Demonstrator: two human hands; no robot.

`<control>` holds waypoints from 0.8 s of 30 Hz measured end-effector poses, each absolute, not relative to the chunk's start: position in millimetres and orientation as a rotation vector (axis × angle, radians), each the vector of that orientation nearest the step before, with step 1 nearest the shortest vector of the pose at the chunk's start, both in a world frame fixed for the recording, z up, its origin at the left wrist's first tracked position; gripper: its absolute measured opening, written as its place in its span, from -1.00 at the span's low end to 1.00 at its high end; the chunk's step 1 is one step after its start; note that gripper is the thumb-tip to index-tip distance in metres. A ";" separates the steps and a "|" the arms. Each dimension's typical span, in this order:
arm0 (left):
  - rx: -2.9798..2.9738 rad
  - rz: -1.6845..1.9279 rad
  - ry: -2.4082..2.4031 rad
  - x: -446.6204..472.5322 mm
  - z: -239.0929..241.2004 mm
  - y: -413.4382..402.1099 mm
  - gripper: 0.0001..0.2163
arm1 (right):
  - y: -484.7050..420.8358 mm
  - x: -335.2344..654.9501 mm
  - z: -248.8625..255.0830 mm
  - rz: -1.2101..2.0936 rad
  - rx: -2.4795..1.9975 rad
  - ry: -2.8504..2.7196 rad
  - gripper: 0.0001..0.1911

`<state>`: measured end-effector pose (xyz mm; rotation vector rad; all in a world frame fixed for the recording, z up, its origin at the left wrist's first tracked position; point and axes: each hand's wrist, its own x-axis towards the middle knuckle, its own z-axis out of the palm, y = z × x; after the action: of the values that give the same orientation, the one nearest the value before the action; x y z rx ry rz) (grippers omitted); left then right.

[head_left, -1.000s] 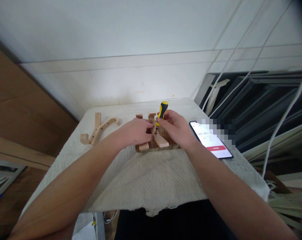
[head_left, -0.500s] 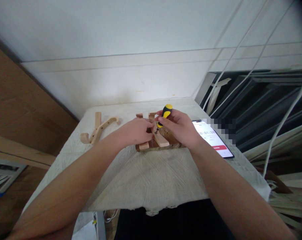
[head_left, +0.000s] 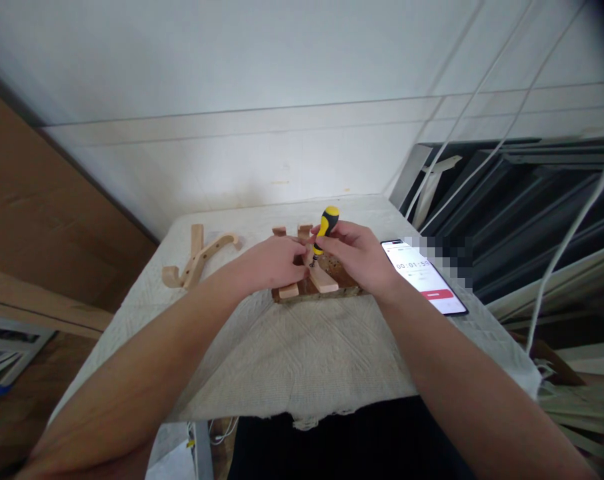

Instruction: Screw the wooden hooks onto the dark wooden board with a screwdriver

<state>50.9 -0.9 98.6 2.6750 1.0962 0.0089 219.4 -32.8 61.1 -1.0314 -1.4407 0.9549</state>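
My right hand (head_left: 359,250) is closed around a small yellow-and-black screwdriver (head_left: 328,221). Its tip points down at a dark screw (head_left: 313,264) in a pale wooden hook (head_left: 325,281). That hook lies across a brown wooden board (head_left: 342,293), which has small holes in it. With fingers closed, my left hand (head_left: 279,260) grips the same hook beside the screw; the exact contact is partly hidden. Under that hand, a second wooden hook (head_left: 289,291) lies on the board's left part, its middle covered.
Left on the white cloth (head_left: 282,347) lie two more wooden hooks (head_left: 197,257), one crossing the other. A phone (head_left: 425,277) showing a timer lies to the right. Behind stands a white wall (head_left: 262,160); dark panels (head_left: 542,200) and a hanging white cable (head_left: 557,260) are at right.
The screwdriver handle has tilted slightly left and become more upright, with my right hand turning along with it. My left hand stays in place. The phone's timer has advanced.
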 end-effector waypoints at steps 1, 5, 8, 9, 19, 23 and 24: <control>2.672 0.011 1.097 51.0 99.0 -1.3 -0.83 | -31.7 219.5 59.7 0.915 -1.057 -1.451 -0.79; 2.670 0.023 1.096 51.3 100.1 -2.6 -0.83 | -29.5 219.0 57.6 0.904 -1.075 -1.402 -0.74; 2.660 0.031 1.097 51.0 100.3 -3.2 -0.83 | -30.4 219.0 59.2 1.017 -0.988 -1.374 -0.78; 2.655 0.031 1.101 50.9 100.3 -3.3 -0.83 | -30.5 219.5 59.3 1.035 -0.974 -1.380 -0.79; 2.667 -0.056 1.136 53.7 103.5 -5.2 -0.81 | -26.1 224.8 54.5 0.552 -1.284 -1.598 -0.68; 2.624 -0.083 1.180 55.3 106.5 -7.9 -0.79 | -30.0 223.3 57.9 0.573 -1.202 -1.657 -0.76; 2.619 -0.084 1.186 55.6 107.2 -8.5 -0.79 | -30.3 222.9 57.7 0.597 -1.178 -1.657 -0.77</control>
<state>55.6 -8.5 107.2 2.6189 1.1861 -0.0840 222.9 -30.3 57.7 -1.1784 -1.6573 0.5970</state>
